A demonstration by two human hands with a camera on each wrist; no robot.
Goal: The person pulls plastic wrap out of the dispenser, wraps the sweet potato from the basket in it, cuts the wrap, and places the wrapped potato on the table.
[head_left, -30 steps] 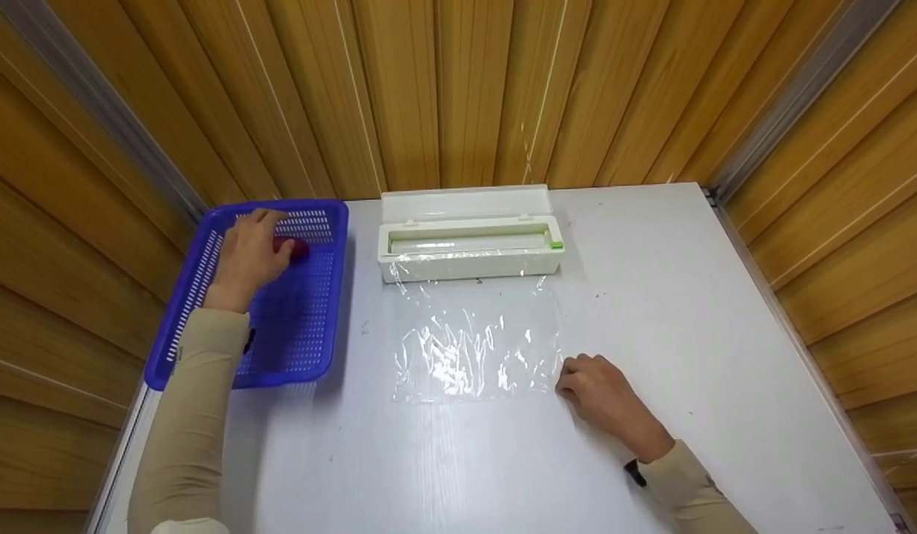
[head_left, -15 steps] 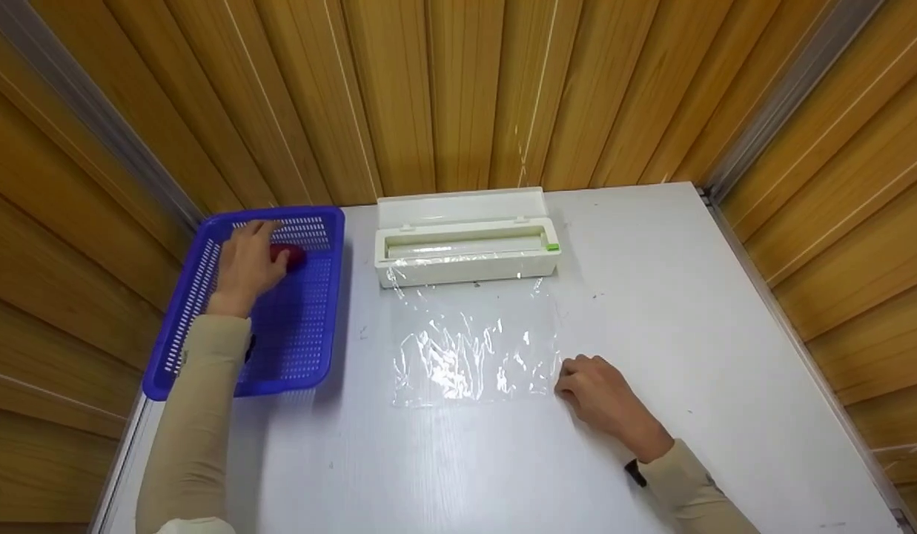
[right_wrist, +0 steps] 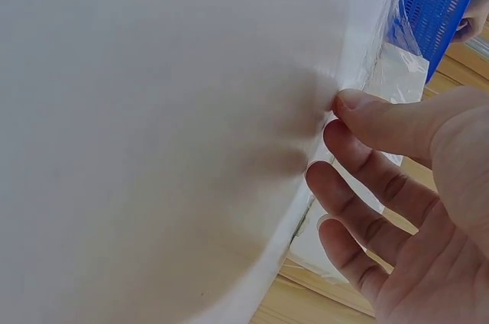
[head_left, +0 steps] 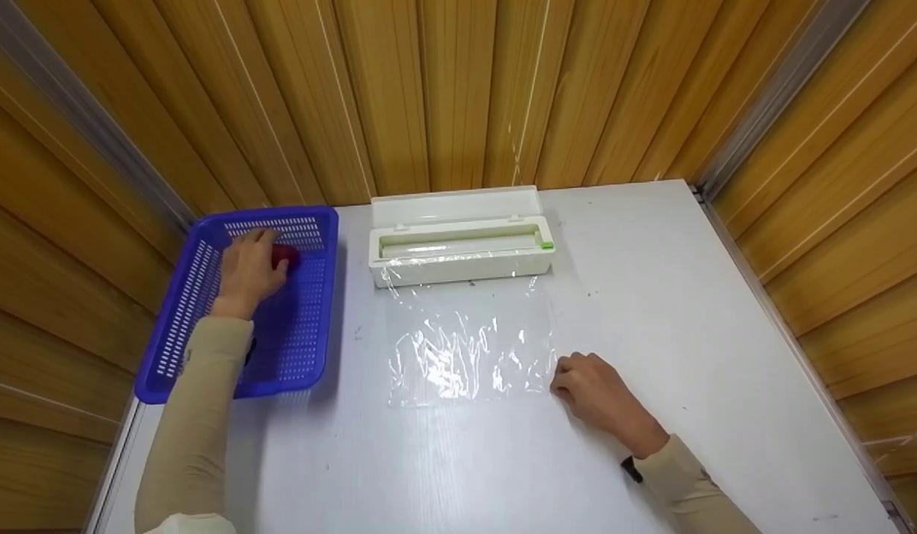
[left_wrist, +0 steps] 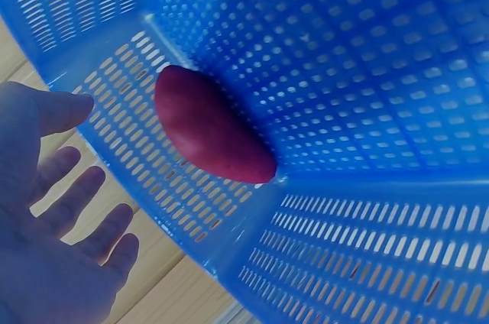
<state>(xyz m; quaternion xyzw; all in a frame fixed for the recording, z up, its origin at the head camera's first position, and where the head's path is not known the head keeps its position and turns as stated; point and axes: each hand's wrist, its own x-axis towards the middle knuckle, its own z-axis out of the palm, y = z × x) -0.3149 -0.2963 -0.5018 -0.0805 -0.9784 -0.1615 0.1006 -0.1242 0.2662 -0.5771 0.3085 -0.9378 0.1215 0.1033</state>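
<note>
A smooth reddish-purple sweet potato (left_wrist: 210, 125) lies against the far end wall of the blue plastic basket (head_left: 328, 311). My left hand (head_left: 249, 271) reaches into the basket beside it. In the left wrist view the left hand's fingers are spread and apart from the sweet potato. A sheet of clear plastic wrap (head_left: 465, 348) runs out from a white dispenser box (head_left: 458, 268) and lies over the table. At the sheet's front right corner, my right hand (head_left: 595, 393) pinches its edge between thumb and forefinger, the other fingers loosely bent.
The dispenser's lid (head_left: 454, 208) stands raised at the back, and a green cutter slide (head_left: 547, 245) sits at its right end. Wood-patterned walls (head_left: 458, 96) enclose the white table (head_left: 688, 311) at the back and both sides.
My left hand has dipped slightly lower around the sweet potato in the basket. My right hand keeps its place at the wrap's corner. The head view has shifted a little.
</note>
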